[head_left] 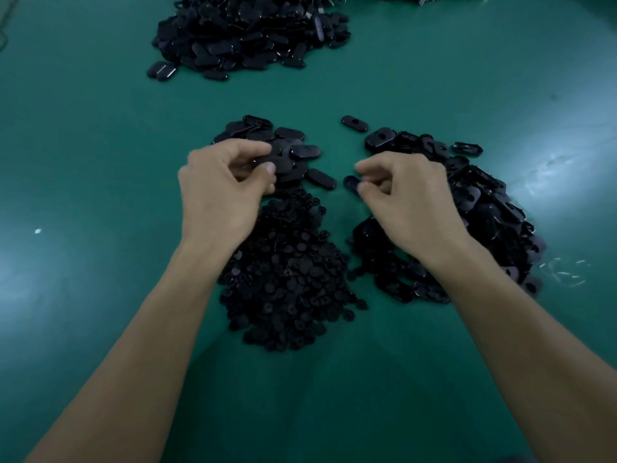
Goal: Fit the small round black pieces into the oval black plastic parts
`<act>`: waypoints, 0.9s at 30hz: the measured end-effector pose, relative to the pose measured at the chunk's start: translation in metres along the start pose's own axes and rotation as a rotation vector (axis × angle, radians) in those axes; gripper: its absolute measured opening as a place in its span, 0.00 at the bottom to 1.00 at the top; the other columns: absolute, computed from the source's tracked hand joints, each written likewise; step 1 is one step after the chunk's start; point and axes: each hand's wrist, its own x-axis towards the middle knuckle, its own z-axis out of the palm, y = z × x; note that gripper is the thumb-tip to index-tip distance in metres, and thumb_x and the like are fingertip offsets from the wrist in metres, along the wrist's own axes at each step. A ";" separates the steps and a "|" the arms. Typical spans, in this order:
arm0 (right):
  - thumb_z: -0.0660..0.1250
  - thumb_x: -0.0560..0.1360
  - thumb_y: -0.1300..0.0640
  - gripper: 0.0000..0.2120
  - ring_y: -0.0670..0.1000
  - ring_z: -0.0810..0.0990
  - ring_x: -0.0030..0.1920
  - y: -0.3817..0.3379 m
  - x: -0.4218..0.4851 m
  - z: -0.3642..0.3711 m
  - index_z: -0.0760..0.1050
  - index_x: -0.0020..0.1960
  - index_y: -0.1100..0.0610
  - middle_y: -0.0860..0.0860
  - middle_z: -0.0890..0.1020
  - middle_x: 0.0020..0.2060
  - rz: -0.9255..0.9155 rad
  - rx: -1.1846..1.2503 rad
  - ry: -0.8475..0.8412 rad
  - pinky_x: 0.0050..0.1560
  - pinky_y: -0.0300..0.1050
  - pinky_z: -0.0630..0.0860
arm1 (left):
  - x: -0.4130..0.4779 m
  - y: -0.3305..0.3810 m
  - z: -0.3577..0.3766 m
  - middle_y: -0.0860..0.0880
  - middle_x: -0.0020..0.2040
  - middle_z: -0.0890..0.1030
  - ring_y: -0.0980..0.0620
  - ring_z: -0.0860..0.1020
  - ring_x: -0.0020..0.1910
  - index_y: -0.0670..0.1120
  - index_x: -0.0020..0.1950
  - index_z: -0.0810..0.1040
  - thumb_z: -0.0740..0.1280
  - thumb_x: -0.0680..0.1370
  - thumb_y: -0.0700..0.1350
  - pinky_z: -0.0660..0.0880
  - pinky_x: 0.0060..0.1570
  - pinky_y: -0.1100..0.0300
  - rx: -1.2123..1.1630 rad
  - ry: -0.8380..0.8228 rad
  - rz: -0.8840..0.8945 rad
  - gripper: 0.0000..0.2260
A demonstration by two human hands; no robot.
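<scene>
A heap of small round black pieces (287,279) lies on the green table between my forearms. To its right spreads a pile of oval black plastic parts (480,208). A smaller cluster of oval parts (267,132) sits beyond my left hand. My left hand (220,192) pinches a black oval part (277,160) between thumb and fingers, just above that cluster. My right hand (404,198) hovers at the left edge of the right pile, fingers curled, thumb and fingertips pinching an oval part (351,183) at the table surface.
A large heap of black oval parts (247,35) fills the far side of the green table (100,145). One oval part (354,123) lies alone between the two near clusters. Some pale scraps (564,272) lie right of the right pile.
</scene>
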 end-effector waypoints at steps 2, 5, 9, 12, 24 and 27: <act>0.68 0.80 0.57 0.17 0.55 0.75 0.62 0.010 0.000 -0.004 0.78 0.68 0.56 0.55 0.80 0.61 0.045 -0.244 0.056 0.67 0.48 0.72 | 0.005 -0.005 -0.003 0.56 0.42 0.85 0.60 0.85 0.37 0.48 0.58 0.84 0.73 0.77 0.38 0.82 0.48 0.64 -0.008 0.032 -0.036 0.11; 0.67 0.79 0.49 0.23 0.63 0.67 0.68 0.017 0.001 -0.010 0.72 0.73 0.55 0.60 0.73 0.65 0.141 -0.432 0.022 0.68 0.55 0.65 | 0.007 -0.009 -0.004 0.58 0.45 0.84 0.61 0.85 0.37 0.47 0.61 0.83 0.73 0.77 0.38 0.81 0.46 0.69 0.009 0.047 -0.021 0.13; 0.66 0.80 0.47 0.22 0.64 0.69 0.68 0.019 0.004 -0.012 0.75 0.71 0.54 0.60 0.74 0.65 0.174 -0.412 -0.043 0.66 0.58 0.69 | 0.009 -0.015 -0.005 0.58 0.47 0.84 0.60 0.85 0.37 0.49 0.60 0.84 0.74 0.76 0.37 0.81 0.45 0.67 0.003 0.075 -0.034 0.14; 0.67 0.80 0.50 0.17 0.61 0.75 0.64 0.017 0.005 -0.013 0.78 0.67 0.54 0.57 0.80 0.61 0.157 -0.358 -0.024 0.65 0.60 0.74 | 0.010 -0.020 -0.005 0.56 0.45 0.84 0.59 0.85 0.37 0.47 0.59 0.84 0.74 0.76 0.38 0.82 0.46 0.65 0.003 0.096 -0.075 0.12; 0.66 0.80 0.47 0.22 0.61 0.73 0.64 0.019 0.018 -0.004 0.71 0.71 0.53 0.59 0.75 0.61 0.140 -0.377 0.022 0.61 0.56 0.71 | 0.007 -0.016 0.001 0.53 0.61 0.83 0.67 0.83 0.42 0.49 0.69 0.79 0.73 0.77 0.41 0.75 0.43 0.78 0.072 0.025 -0.067 0.20; 0.63 0.82 0.44 0.24 0.64 0.68 0.67 0.017 0.024 0.001 0.70 0.75 0.51 0.61 0.72 0.65 0.135 -0.449 -0.043 0.66 0.58 0.68 | 0.005 -0.015 0.001 0.53 0.56 0.85 0.61 0.85 0.40 0.50 0.65 0.81 0.73 0.77 0.40 0.80 0.45 0.70 0.050 0.002 -0.070 0.17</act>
